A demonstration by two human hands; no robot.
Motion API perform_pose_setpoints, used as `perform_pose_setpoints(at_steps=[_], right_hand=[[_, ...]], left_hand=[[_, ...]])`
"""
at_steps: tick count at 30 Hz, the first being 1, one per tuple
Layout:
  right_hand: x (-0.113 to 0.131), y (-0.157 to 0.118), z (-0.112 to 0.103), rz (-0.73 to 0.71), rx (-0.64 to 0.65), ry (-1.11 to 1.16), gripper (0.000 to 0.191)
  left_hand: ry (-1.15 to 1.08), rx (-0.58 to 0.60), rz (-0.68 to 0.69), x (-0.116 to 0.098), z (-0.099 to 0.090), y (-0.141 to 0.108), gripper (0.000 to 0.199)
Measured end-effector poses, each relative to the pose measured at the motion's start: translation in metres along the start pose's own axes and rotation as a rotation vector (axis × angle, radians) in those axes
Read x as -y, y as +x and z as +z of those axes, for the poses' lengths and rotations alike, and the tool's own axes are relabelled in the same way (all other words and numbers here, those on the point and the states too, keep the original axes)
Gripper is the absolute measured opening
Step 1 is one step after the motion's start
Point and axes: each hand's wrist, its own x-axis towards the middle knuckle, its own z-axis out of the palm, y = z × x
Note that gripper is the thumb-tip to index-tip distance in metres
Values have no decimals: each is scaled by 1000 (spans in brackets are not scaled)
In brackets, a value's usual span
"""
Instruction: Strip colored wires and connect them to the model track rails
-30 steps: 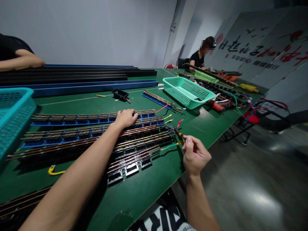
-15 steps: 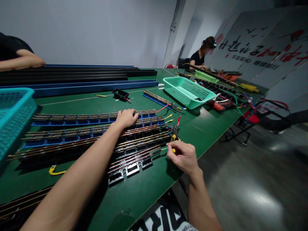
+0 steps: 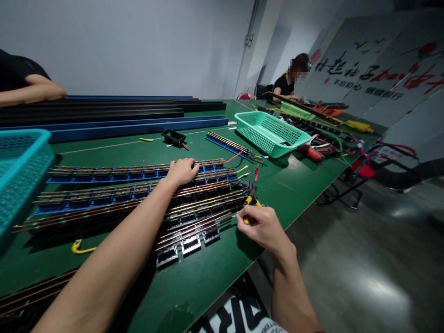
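My left hand (image 3: 182,171) rests across the rows of bar strips, its fingers bent over the bars and its fingertips partly hidden. Under and beside it lie a blue strip with metal bars (image 3: 104,172) and a black strip with copper-coloured bars (image 3: 208,188). My right hand (image 3: 261,226) is closed in a pinch at the right end of the nearest black strip (image 3: 190,244). A small wire end (image 3: 234,216) pokes from its fingertips near the bars. Pliers (image 3: 252,196) with yellow and black handles lie just behind this hand, partly covered by it.
A teal basket (image 3: 24,171) stands at left, a green basket (image 3: 272,134) at back right. Long blue and black channels (image 3: 138,124) lie along the back. A yellow wire (image 3: 83,249) lies near my left forearm. One person (image 3: 286,85) sits far right; another person's arm (image 3: 41,90) shows left.
My right hand has shifted slightly left toward the bar ends, and the green wire seen at its fingertips is now mostly hidden. My left hand stays in place.
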Motion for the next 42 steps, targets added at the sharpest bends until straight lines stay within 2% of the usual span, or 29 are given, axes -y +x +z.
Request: perform_pose_setpoints(at_steps=[5,9,14,20,24,28,35,37,42], right_hand=[[8,5,-1,109,-179,47,13],[8,4,2,256,-355,155,15],[1,3,5,444,-606,398,23],[1,7,9,564,-781,667,31],[5,11,2,613,-894,871,29],[4,11,-6,659,-925,965,29],[6,11,-8,682,-973,1039,30],[11,10,-8,653,-950,994,31],[33,-3,-14,540,-877,696,26]], left_hand=[[5,5,-22,0,-1,0,48],[2,2,-16,-1,-1,0,49],[0,-1,-12,0,0,0,51],[0,4,-6,0,-1,-1,52],[-9,-1,-11,0,-1,0,50],[-7,-5,-12,0,0,0,50],[-2,-8,-2,0,0,-1,51],[-3,-5,-5,0,0,-1,51],[1,-5,-8,-1,-1,-1,50]])
